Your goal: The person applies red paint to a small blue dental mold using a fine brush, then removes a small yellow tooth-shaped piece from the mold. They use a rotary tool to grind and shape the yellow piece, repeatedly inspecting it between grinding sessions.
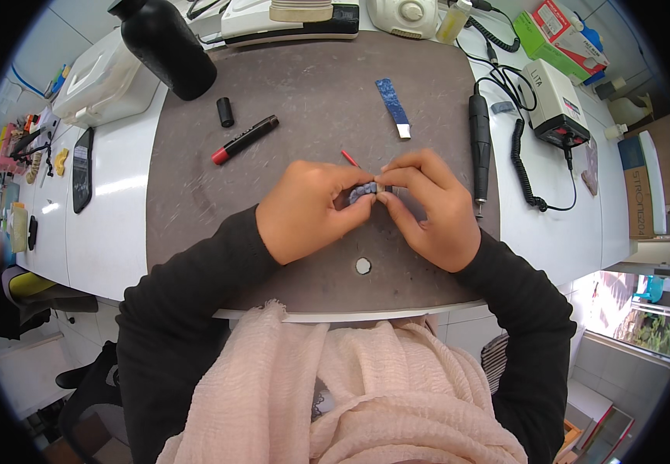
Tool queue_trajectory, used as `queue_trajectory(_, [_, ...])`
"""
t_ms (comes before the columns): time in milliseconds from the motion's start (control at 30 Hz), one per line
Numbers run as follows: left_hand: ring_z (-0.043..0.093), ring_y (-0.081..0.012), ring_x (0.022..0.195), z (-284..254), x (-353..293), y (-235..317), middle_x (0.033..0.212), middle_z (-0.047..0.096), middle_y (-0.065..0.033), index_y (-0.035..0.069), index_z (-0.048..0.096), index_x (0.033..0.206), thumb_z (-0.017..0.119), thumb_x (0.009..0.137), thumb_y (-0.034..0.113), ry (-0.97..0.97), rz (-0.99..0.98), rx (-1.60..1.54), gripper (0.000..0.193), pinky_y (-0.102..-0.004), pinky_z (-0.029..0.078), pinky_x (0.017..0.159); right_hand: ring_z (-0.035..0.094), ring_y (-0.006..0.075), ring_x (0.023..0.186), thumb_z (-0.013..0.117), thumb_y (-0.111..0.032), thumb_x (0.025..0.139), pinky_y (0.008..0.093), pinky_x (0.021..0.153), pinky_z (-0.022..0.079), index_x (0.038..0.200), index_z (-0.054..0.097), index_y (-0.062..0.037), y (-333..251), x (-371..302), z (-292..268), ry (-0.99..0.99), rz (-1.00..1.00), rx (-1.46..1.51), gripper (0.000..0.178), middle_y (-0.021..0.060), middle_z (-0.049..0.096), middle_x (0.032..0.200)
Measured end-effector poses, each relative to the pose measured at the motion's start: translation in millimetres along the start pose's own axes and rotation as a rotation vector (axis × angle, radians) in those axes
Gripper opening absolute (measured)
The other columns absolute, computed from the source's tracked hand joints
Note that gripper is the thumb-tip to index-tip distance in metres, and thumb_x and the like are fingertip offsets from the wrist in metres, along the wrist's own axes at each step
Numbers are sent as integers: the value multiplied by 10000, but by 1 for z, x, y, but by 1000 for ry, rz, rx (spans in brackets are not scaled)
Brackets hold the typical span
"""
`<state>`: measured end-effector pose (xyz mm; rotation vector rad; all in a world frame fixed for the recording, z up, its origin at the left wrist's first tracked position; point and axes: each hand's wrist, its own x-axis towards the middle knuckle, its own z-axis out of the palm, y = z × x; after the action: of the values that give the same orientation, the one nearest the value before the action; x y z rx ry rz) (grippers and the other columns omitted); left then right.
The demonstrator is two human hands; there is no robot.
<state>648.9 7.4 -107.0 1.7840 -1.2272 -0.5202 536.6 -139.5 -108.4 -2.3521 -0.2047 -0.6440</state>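
**Two Hands, One Bumpy Little Piece**

We are seeing both hands working close together over the middle of the brown mat. The left hand is pinching a small blue-grey piece, bumpy like a row of teeth. The right hand seems to be gripping its right end, with finger and thumb together.

A thin red stick is lying just beyond the fingers on the mat. A marker is resting on the mat's left part, and a blue strip on its far right part.

We are guessing the work is partway along: the piece is sitting in hand, not put down. The fingers are hiding much of it, so we are not seeing how much is left.
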Motion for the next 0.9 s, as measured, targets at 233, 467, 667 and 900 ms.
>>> queue_trajectory(233, [565, -131, 500, 3, 0, -1, 639, 590, -124, -23, 601, 909, 596, 720, 63, 38, 131, 110, 208, -222, 421, 464, 542, 250, 720, 565, 54, 694, 304, 621, 443, 863, 532, 13, -3, -2, 1, -2, 14, -10, 178, 109, 490, 876])
queue_trajectory(467, [521, -134, 474, 9, -2, 0, 634, 570, -135, -10, 604, 915, 612, 704, 80, -12, 132, 75, 229, -226, 404, 460, 569, 209, 800, 549, 48, 737, 287, 683, 475, 862, 544, 27, 5, 3, -3, 8, 205, 248, 127, 97, 496, 890])
queue_trajectory(667, [560, -192, 495, 3, 3, -2, 651, 584, -136, 0, 601, 879, 598, 716, 100, 48, 8, 21, 191, -269, 440, 492, 531, 182, 936, 540, -6, 789, 285, 784, 461, 891, 556, 36, 18, 4, -18, 3, 369, 716, 111, 80, 478, 959])
queue_trajectory(900, [501, -78, 547, -3, 8, -12, 743, 605, -72, 12, 603, 948, 591, 741, 77, 147, 34, -5, 218, -200, 396, 501, 530, 178, 904, 568, -9, 754, 278, 804, 418, 888, 556, 5, 24, 5, -22, -49, 303, 341, 134, 87, 499, 917])
